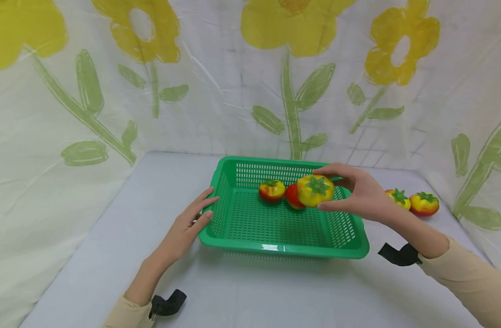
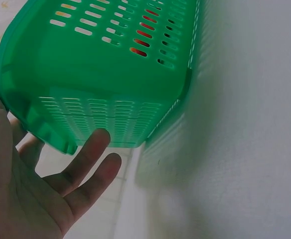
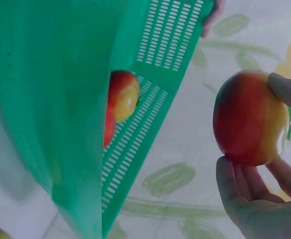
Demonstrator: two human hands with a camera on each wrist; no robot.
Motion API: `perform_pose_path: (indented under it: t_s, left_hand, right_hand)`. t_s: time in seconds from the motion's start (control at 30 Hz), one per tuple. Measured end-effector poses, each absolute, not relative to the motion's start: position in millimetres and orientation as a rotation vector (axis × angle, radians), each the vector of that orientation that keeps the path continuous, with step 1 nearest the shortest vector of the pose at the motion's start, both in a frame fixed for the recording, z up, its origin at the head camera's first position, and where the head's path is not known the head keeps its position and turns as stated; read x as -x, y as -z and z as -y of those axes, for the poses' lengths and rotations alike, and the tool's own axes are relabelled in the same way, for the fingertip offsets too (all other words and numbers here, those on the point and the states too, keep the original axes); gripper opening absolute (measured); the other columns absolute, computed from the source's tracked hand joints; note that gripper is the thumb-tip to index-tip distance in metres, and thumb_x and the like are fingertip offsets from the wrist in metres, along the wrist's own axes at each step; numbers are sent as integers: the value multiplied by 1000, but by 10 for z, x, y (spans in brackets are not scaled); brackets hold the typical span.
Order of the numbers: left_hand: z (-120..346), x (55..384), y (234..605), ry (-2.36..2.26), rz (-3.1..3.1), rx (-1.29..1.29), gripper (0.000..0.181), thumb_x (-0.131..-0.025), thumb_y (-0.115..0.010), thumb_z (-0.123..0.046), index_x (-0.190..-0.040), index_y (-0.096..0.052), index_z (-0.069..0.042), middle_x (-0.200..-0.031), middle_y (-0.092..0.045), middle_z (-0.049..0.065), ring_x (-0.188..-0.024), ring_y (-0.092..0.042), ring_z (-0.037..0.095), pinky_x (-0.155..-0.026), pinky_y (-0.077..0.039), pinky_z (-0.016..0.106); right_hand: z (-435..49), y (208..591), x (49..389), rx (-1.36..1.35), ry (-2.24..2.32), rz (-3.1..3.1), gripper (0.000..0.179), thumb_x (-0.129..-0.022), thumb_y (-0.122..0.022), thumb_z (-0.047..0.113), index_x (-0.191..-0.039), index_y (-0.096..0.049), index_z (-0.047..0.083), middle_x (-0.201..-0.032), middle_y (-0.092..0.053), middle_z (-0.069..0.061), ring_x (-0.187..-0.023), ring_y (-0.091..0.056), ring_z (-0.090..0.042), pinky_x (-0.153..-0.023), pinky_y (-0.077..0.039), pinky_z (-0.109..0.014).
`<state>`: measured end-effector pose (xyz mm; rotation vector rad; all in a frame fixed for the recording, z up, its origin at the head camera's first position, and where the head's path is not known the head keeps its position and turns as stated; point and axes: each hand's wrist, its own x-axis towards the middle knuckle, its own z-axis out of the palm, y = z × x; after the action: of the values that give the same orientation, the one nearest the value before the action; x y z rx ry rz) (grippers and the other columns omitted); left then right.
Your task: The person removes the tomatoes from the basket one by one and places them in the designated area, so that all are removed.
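Observation:
My right hand (image 1: 358, 191) pinches a round red-and-yellow fruit with a green leafy top (image 1: 316, 190) between thumb and fingers, raised over the right part of a green basket (image 1: 283, 248). In the right wrist view, the fruit (image 3: 250, 118) shows its smooth red side. Inside the basket lie a similar fruit (image 1: 271, 191) and a redder one (image 1: 294, 198), partly hidden behind the held fruit. At the basket's left rim, my left hand (image 1: 184, 230) rests with fingers spread. Two of its fingers (image 2: 93, 149) extend beside the outer wall in the left wrist view.
Two more such fruits, one (image 1: 424, 203) at the right and another (image 1: 398, 198) partly behind my right forearm, lie on the white table (image 1: 250, 291). A white curtain with painted yellow flowers (image 1: 217, 91) hangs around the back and sides.

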<state>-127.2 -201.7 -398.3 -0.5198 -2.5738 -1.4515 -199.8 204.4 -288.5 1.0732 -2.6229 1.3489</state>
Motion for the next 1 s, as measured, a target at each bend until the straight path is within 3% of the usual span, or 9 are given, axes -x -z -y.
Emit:
perform_pose_path:
  t_s: [0.73,1.0]
  left_hand:
    - [2025,1269,3971,1463,2578,515,43,-107,-45,-30,-149,-45,-21,-159,-22,-14,-127,-45,18,-90,-46,44]
    - [2017,1274,3975,1459,2579,514,43,-107,-45,-30,-148,-46,-20,-159,-22,-14,-133,-39,15,-92,-44,45]
  right_hand:
    - [-2409,2865,1823,-942,-1439,2593,60,-76,-85,0,-131,-61,10,-128,-58,-5,-109,-57,-19,-85,-50,-23]
    - [-2536,2876,1772,-887,-1491,2610,61,-79,-82,2,-134,-58,11,-131,-57,-5,-108,-60,-21,-79,-54,-28]
